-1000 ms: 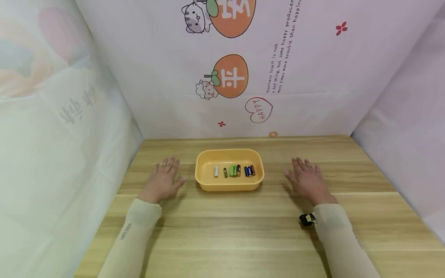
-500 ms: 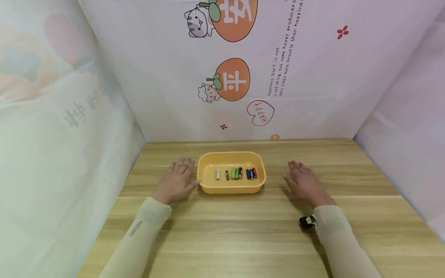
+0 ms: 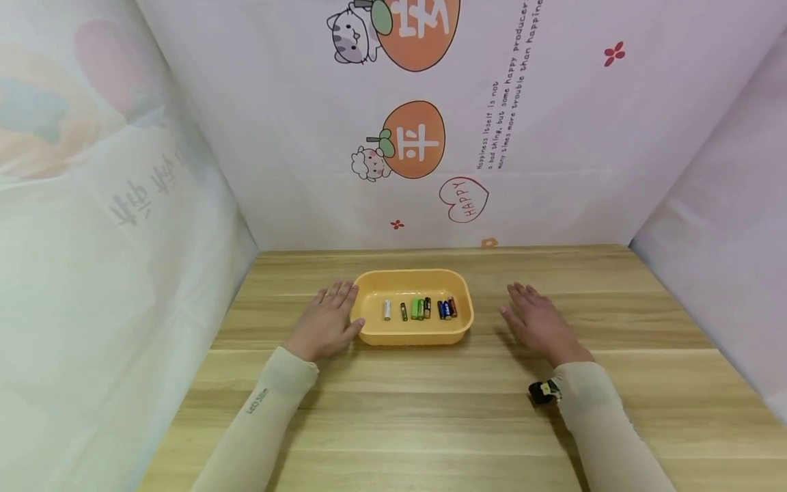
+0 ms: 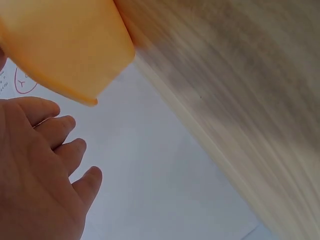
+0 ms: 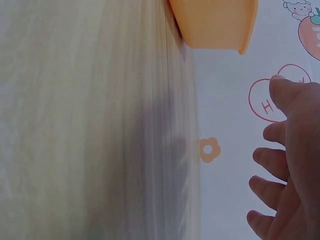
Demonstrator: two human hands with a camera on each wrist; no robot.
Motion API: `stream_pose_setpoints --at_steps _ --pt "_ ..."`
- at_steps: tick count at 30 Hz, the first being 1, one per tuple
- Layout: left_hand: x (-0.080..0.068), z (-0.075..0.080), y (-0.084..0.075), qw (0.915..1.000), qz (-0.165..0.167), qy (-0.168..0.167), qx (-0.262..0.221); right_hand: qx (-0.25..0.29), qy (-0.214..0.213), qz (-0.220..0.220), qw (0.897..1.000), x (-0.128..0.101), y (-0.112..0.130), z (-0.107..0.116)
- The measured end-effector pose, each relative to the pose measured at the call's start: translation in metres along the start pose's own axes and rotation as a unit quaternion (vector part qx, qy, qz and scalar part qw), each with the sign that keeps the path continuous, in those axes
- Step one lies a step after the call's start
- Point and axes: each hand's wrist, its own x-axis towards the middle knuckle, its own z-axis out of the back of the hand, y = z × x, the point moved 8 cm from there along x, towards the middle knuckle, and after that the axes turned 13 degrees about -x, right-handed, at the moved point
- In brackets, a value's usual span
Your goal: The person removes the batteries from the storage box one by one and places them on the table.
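A yellow plastic tray point(image 3: 412, 338) stands on the wooden table. In it lie several batteries: a white one point(image 3: 387, 310) at the left, a small dark one point(image 3: 404, 311), green ones point(image 3: 418, 309) beside a black one point(image 3: 427, 307), and blue ones point(image 3: 444, 310) with a reddish-brown one point(image 3: 453, 307) at the right. My left hand point(image 3: 326, 324) is at the tray's left end, thumb and fingertips right at the rim, fingers extended. In the left wrist view its fingers point(image 4: 65, 150) are spread below the tray's corner. My right hand point(image 3: 541, 328) hovers right of the tray, holding nothing, fingers loosely extended.
The wooden table point(image 3: 418, 424) runs back to a white printed cloth wall point(image 3: 295, 137). More cloth walls rise at the left point(image 3: 92, 287) and right point(image 3: 732, 225). A small black device point(image 3: 541, 392) sits at the right wrist.
My left hand has moved right, from beside the tray up to its left rim. The right hand and the batteries stay about where they were; the camera view has shifted slightly.
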Motion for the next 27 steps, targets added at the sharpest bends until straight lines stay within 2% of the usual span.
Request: stream_pose_setpoints --at_steps 9,17,22,27 --pt "0.006 -0.016 0.003 0.9995 -0.007 0.011 -0.029 0.001 -0.009 0.011 1.000 0.009 0.006 -0.004" --pt "0.008 -0.018 0.001 0.9998 -0.011 0.010 -0.011 -0.007 -0.018 0.017 1.000 0.015 0.007 -0.006" --pt "0.008 -0.024 0.000 0.9996 -0.004 0.013 -0.023 -0.009 -0.017 0.022 1.000 0.017 0.008 -0.008" --pt "0.006 -0.020 0.005 0.9995 -0.003 0.006 -0.029 0.005 -0.011 0.023 1.000 0.025 0.012 -0.011"
